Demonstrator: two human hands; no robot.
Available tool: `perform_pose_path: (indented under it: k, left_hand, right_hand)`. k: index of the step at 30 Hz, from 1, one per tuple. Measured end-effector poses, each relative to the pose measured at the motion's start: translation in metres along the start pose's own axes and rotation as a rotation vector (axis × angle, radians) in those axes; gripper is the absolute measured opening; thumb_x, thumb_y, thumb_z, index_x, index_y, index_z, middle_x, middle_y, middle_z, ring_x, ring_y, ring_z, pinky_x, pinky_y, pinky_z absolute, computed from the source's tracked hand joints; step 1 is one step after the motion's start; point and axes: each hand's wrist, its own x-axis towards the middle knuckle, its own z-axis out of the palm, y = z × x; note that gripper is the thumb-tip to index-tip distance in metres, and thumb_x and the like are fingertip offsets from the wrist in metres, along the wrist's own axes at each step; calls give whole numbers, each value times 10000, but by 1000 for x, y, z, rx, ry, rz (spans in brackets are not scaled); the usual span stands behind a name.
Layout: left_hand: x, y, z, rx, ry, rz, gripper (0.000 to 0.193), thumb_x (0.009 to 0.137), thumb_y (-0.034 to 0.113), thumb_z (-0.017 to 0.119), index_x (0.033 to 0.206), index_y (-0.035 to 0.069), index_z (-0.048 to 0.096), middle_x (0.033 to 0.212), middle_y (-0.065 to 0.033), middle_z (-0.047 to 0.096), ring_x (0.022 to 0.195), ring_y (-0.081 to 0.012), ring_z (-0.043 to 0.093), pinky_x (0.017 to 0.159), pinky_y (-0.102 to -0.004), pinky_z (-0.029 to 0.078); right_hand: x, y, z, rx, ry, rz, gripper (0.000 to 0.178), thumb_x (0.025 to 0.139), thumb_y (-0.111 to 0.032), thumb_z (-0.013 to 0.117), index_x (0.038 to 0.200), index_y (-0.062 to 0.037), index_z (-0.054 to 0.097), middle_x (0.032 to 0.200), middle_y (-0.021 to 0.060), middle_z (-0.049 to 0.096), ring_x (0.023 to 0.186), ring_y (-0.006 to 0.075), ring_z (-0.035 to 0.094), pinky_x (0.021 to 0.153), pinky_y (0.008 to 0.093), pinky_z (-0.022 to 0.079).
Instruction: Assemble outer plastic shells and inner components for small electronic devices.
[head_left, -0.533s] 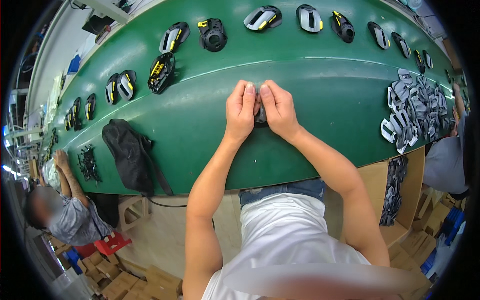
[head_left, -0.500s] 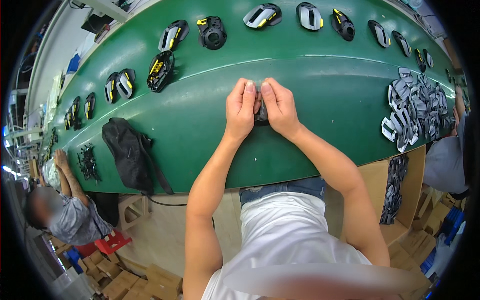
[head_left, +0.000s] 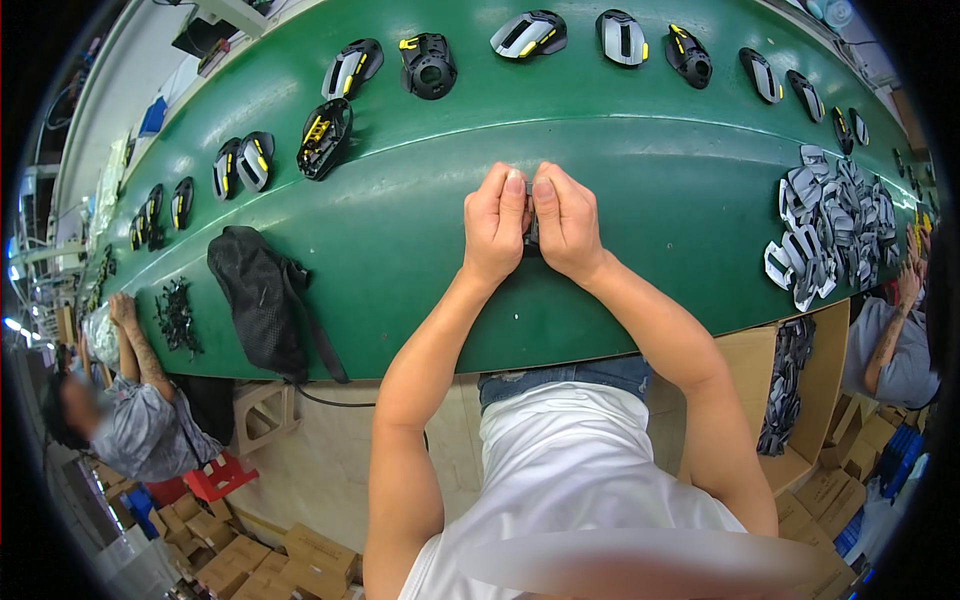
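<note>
Hands (head_left: 530, 225) unmoved on small part (head_left: 531, 228)

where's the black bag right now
In the head view the black bag lies on the green belt near its front edge, well to the left of the left hand, below the row of mouse shells.

A green table (head_left: 620, 150) carries a row of black and grey plastic shells with yellow bits (head_left: 430, 65), well beyond the grip. A black bag (head_left: 255, 300) lies well to its left, at the near edge, with a small heap of black parts (head_left: 178, 317) further left. A pile of grey pieces (head_left: 830, 235) sits well right. Cardboard boxes (head_left: 250, 555) stand on the floor below.
</note>
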Motion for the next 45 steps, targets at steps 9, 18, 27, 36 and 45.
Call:
perform_pose_path:
  k: [9,18,27,36,45]
  left_hand:
    - [0,2,6,-17,5,-25,289,992,242,396,778,55,449,598,40,382,500,-29,333,441,-195,270]
    - [3,-10,13,132,44,88,277,987,212,406,758,60,443,607,44,390,502,-24,326,438,-192,268]
    - [1,0,17,-39,42,-10,287,984,228,406,770,44,460,579,36,397,485,-31,350,432,-200,281]
    - [-1,2,19,95,73,71,280,979,189,407,760,24,462,538,9,438,475,-48,391,433,-219,311]
    - [3,-4,15,251,138,168,262,965,159,427,743,21,454,517,-13,434,467,-58,396,428,-240,323]
  right_hand:
    - [-4,10,-4,60,23,72,264,964,-169,416,762,-5,460,617,117,472,501,242,487,477,334,383]
    - [-2,5,-9,-291,5,-251,263,948,-144,449,715,-23,463,608,109,501,494,261,510,445,358,395]
    - [-5,13,-11,12,41,-21,283,963,-172,421,736,-8,468,607,116,483,492,248,483,469,333,388]
    - [-5,10,-12,88,13,53,318,976,-197,399,724,-8,445,577,87,453,493,179,437,473,307,368]
    - [-6,13,-2,192,72,307,370,989,-258,386,713,-17,440,560,33,450,522,88,406,477,272,350]
